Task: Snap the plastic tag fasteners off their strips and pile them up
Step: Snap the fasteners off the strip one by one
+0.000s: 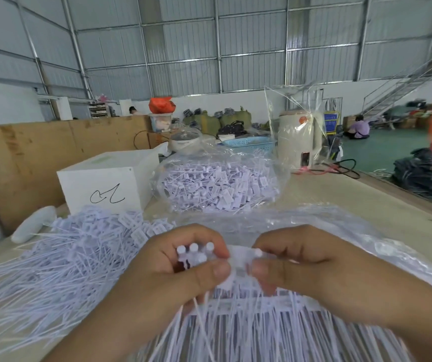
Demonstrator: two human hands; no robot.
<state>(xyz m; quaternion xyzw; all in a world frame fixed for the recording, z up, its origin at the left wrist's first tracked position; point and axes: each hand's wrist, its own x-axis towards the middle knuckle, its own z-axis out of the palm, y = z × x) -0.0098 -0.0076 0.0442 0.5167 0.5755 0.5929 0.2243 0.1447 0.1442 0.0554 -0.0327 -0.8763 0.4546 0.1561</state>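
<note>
My left hand (173,267) grips a small bunch of white tag fasteners (194,253), their round heads sticking up between thumb and fingers. My right hand (306,267) pinches the head of one fastener on the white strip (238,261) that runs between both hands. Below the hands, rows of fasteners on their strips (262,322) hang toward me with thin tails fanned out. A big loose pile of snapped-off fasteners (74,252) lies on the table to the left of my left hand.
A clear bag full of fasteners (217,184) sits behind the hands, beside a white box (107,178) with a scribble. Crinkled clear plastic (340,231) spreads to the right. Farther back stand a blue basket (251,145), a cream kettle (298,139) and a wooden board (26,158).
</note>
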